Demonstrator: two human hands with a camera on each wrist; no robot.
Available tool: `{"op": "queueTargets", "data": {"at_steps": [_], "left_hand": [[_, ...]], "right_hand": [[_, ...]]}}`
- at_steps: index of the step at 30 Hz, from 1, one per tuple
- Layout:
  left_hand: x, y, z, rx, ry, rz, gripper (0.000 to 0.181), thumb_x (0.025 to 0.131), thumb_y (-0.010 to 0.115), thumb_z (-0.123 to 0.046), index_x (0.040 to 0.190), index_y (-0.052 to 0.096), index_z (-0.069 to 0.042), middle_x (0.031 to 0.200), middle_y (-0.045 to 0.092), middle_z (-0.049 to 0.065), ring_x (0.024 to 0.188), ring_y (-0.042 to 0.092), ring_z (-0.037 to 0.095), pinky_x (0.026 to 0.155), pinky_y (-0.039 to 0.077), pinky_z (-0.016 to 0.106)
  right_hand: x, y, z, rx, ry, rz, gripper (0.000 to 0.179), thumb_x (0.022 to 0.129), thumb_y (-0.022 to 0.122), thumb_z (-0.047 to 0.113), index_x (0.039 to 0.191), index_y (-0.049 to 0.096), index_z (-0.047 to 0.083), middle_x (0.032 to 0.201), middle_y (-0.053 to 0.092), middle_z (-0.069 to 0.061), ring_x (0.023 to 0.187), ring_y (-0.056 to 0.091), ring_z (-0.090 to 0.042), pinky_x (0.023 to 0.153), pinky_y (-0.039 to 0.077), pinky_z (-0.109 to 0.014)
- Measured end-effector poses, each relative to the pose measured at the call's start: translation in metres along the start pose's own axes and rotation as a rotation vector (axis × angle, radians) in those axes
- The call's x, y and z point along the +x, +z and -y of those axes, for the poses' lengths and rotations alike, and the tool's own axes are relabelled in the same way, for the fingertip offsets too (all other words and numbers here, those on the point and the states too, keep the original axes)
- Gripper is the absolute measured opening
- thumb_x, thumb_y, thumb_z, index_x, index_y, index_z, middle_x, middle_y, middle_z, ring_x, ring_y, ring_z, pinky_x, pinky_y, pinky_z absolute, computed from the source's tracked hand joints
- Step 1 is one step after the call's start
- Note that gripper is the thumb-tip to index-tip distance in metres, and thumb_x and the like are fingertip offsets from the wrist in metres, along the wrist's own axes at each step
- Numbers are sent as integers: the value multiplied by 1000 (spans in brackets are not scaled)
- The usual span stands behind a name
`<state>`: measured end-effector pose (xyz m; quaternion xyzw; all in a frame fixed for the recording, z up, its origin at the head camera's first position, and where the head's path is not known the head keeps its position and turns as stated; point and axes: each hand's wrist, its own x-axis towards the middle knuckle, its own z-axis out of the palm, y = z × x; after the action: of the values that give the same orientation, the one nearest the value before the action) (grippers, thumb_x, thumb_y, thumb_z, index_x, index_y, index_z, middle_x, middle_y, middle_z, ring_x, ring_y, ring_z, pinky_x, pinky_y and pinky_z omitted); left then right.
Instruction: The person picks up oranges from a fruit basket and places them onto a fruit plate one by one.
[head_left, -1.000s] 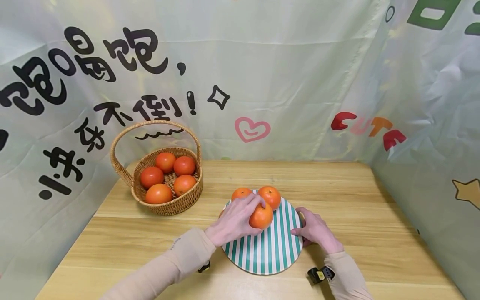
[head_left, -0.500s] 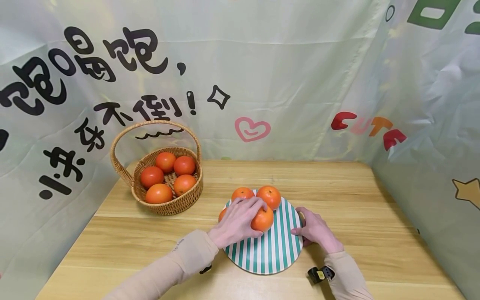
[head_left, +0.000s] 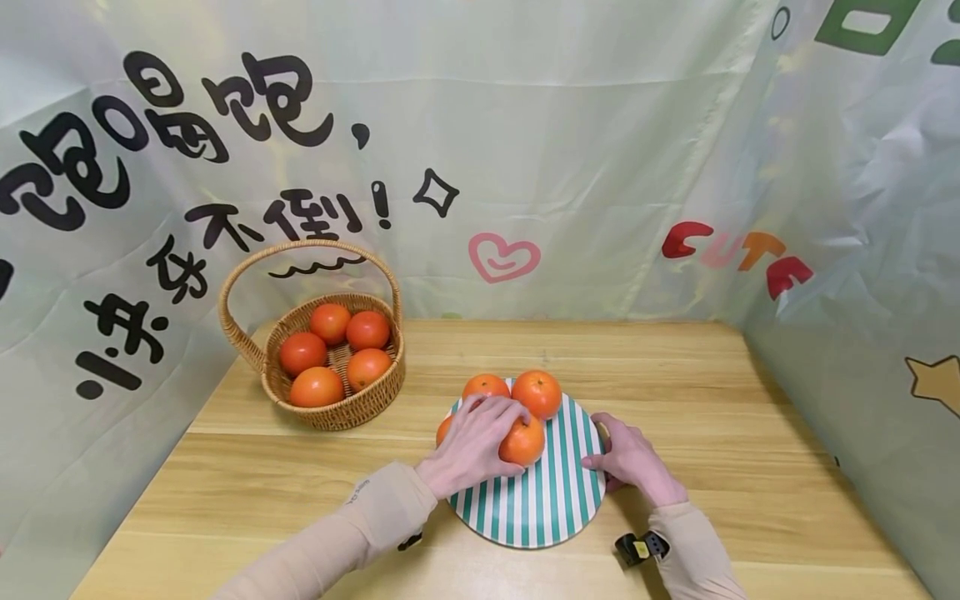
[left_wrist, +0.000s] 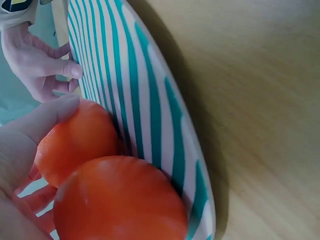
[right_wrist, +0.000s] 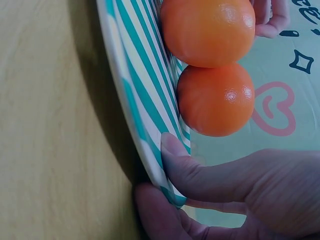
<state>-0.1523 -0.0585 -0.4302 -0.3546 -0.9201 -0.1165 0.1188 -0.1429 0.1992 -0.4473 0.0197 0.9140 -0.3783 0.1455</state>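
Note:
A round plate (head_left: 540, 508) with green and white stripes lies on the table. My left hand (head_left: 476, 437) curls round an orange (head_left: 522, 440) over the middle of the plate. In the left wrist view the thumb rests on this orange (left_wrist: 77, 142), and another orange (left_wrist: 120, 200) sits close beside it. Two more oranges, one at the back (head_left: 538, 393) and one behind the left hand (head_left: 486, 385), are on the plate. My right hand (head_left: 633, 458) pinches the plate's right rim; in the right wrist view its thumb (right_wrist: 200, 170) lies on top and the fingers go underneath.
A wicker basket (head_left: 367, 408) with a tall handle stands at the back left, with several orange-red round fruits (head_left: 317, 387) inside. A printed cloth (head_left: 600, 167) hangs behind the wooden table (head_left: 720, 392) and along both sides.
My left hand and its orange have shifted slightly towards me, showing more of the orange at the plate's left edge. My right hand keeps its hold on the plate, which stays in place.

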Motion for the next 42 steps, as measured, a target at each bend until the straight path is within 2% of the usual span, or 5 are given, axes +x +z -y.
{"op": "queueTargets", "data": {"at_steps": [11, 19, 42], "left_hand": [[-2, 1, 3, -37, -37, 9, 63, 71, 86, -51, 119, 55, -24, 129, 63, -1, 128, 55, 20, 113, 36, 45], [-3, 1, 5, -23, -28, -8, 59, 73, 85, -52, 116, 56, -23, 127, 64, -2, 128, 55, 19, 113, 36, 45], [-3, 0, 5, -24, -45, 8, 59, 73, 85, -50, 116, 55, -24, 129, 64, -2, 131, 53, 19, 113, 36, 44]], "right_hand": [[1, 0, -1, 0, -2, -5, 71, 86, 77, 7, 147, 40, -1, 87, 56, -15, 63, 61, -18, 50, 54, -31], [1, 0, -1, 4, 4, 1, 71, 86, 76, 6, 147, 40, 0, 88, 57, -15, 63, 61, -18, 51, 55, -31], [1, 1, 0, 10, 10, 6, 71, 87, 76, 6, 147, 39, 0, 88, 58, -15, 61, 62, -18, 51, 55, -32]]}}
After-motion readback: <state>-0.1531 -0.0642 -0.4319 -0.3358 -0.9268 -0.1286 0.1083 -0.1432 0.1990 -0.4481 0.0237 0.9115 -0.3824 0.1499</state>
